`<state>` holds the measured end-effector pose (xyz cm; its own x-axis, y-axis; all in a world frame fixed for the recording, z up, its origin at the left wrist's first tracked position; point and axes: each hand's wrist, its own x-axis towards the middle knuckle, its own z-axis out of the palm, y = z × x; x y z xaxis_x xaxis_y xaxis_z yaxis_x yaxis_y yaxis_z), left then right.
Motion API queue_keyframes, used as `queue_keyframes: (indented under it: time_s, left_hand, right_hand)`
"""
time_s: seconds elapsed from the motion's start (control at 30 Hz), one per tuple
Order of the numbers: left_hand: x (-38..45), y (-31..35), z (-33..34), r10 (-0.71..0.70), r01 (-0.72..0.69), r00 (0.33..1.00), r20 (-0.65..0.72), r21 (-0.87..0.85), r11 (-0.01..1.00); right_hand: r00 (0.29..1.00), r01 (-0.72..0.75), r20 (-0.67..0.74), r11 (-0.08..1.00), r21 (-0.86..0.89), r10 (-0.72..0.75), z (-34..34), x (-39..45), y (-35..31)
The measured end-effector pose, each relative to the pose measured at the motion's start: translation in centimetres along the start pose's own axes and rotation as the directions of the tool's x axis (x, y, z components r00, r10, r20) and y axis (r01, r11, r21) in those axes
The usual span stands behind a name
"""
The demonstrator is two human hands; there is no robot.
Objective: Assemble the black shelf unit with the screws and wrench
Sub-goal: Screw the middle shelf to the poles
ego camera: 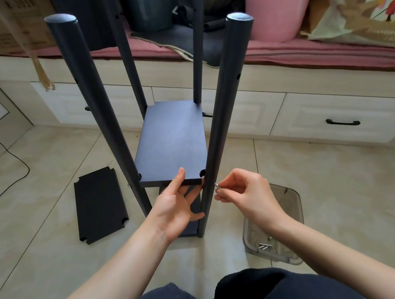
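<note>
The black shelf unit stands on the tiled floor with several round posts rising toward me. A black shelf board [170, 142] sits between the posts, and my left hand [175, 204] holds its near edge, thumb on top and fingers underneath. My right hand [241, 193] pinches a small silver screw [217, 186] against the near right post [222, 113], at the board's level. A lower board shows dimly beneath my left hand.
A loose black board [99, 205] lies flat on the floor to the left. A clear plastic tray [272, 233] with several screws sits at the right. White drawers and a pink cushioned bench stand behind. A black cable [5, 167] trails at far left.
</note>
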<state>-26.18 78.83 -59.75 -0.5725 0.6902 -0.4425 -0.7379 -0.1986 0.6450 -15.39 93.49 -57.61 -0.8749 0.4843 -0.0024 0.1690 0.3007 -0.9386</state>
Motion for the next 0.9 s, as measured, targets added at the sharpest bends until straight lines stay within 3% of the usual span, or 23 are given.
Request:
queue_keyframes:
  time_s: [0.37, 0.57, 0.7, 0.83, 0.9]
  left_hand:
    - [0.1, 0.0, -0.1, 0.008, -0.008, 1.000, 0.010, 0.013, 1.000]
    - [0.2, 0.0, -0.1, 0.009, -0.009, 1.000, 0.014, 0.017, 1.000]
    - [0.1, 0.0, -0.1, 0.005, -0.005, 1.000, 0.007, 0.023, 1.000]
    - [0.2, 0.0, -0.1, 0.005, -0.006, 1.000, 0.004, 0.024, 1.000]
    - [0.2, 0.0, -0.2, 0.004, -0.005, 1.000, 0.010, 0.030, 1.000]
  right_hand:
    - [0.999, 0.038, 0.020, 0.991, 0.131, -0.041, 0.3, 0.1, 1.3]
    - [0.993, -0.090, 0.100, 0.943, 0.321, 0.061, -0.3, 0.7, 1.3]
    - [0.988, -0.087, 0.147, 0.954, 0.287, 0.046, -0.7, 1.0, 1.2]
    - [0.998, 0.001, 0.054, 0.982, 0.190, -0.011, -0.1, 0.8, 1.3]
    - [0.999, -0.013, 0.038, 0.972, 0.235, 0.004, 0.1, 0.5, 1.5]
